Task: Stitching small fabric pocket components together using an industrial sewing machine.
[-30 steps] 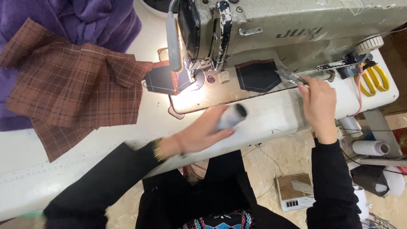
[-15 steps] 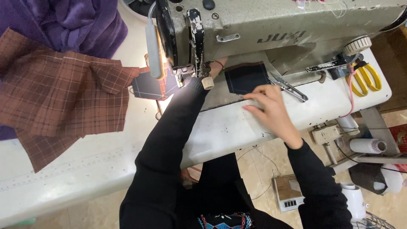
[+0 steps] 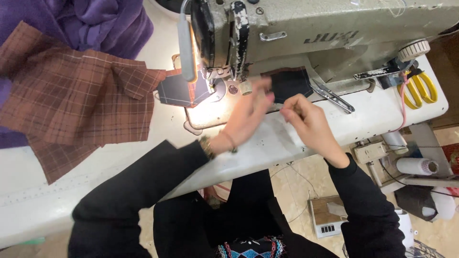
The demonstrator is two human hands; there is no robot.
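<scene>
A dark pocket-shaped fabric piece [image 3: 290, 82] lies on the bed of the grey sewing machine [image 3: 311, 28], right of the needle. My left hand [image 3: 244, 117] reaches over the lit plate with its fingers spread, and its fingertips touch the piece's left edge. My right hand [image 3: 310, 122] is beside it, with thumb and forefinger pinched at the piece's lower tip. A second dark piece [image 3: 178, 91] sits left of the presser foot.
Brown plaid cloth [image 3: 76, 100] and purple cloth [image 3: 95, 19] are heaped on the white table [image 3: 48, 191] at the left. Metal snips [image 3: 334, 97] lie right of the dark piece. Yellow-handled scissors [image 3: 420, 88] rest at the far right. Thread cones [image 3: 416, 166] stand below the table's edge.
My left hand has drawn back from the needle area and swung right to the dark piece. My right hand has curled from flat into a pinch at the piece's lower tip.
</scene>
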